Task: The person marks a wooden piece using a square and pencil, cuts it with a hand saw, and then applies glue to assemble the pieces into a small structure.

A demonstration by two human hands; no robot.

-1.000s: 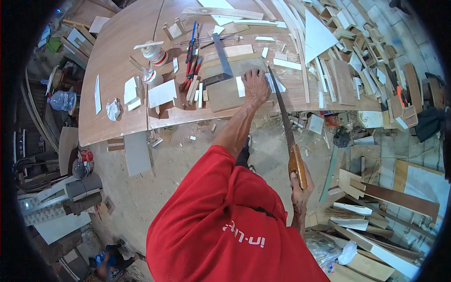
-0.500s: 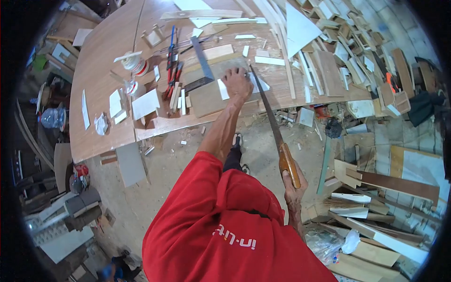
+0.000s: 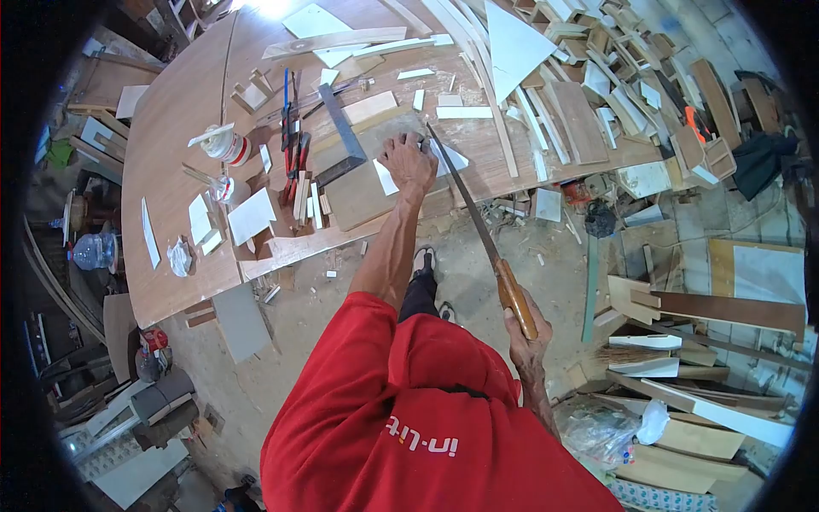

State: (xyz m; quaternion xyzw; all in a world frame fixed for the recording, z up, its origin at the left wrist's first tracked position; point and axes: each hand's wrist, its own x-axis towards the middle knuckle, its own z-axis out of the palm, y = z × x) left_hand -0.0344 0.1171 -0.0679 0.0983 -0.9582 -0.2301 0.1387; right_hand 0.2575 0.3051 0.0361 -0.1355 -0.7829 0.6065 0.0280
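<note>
My left hand (image 3: 408, 164) presses down with bent fingers on a white-faced board piece (image 3: 386, 179), which lies on a wider brown board (image 3: 350, 200) at the table's front edge. Part of the white piece is hidden beneath the hand. In my right hand (image 3: 531, 331) is the wooden handle of a handsaw (image 3: 479, 224), fingers wrapped round it. The blade slants up and away, its tip close beside the white piece, right of my left fingers. A try square (image 3: 343, 128) with a dark stock lies just left of my left hand.
On the wooden table (image 3: 183, 136) are red-handled pliers (image 3: 302, 154), a glue tub (image 3: 229, 147), small white blocks (image 3: 252, 217) and long strips. A white triangular panel (image 3: 512, 47) and heaped offcuts lie right. Timber is stacked on the floor at right, near a plastic bag (image 3: 597, 431).
The view has shifted, so the table and its contents appear slightly further left. Both hands keep their holds, and the saw stays at much the same slant beside the white piece.
</note>
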